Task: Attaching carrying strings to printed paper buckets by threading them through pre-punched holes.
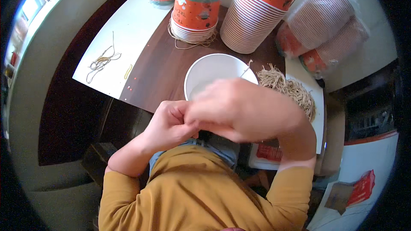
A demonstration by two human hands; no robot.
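A white paper bucket stands mouth up on the table, close in front of me. Over its near rim my two hands meet. My left hand is closed, thumb and fingers pinched together. My right hand is curled against the left fingertips and blurred by motion. What the fingers hold is hidden. A short end of beige cord sticks out over the bucket's far right rim. Right of the bucket lies a heap of cut beige cords, partly covered by my right forearm.
Behind stand an upside-down stack of orange printed buckets with cord round its base, and a taller stack. Bagged buckets lie at the right. Loose cord and a yellow strip lie on the white board at left.
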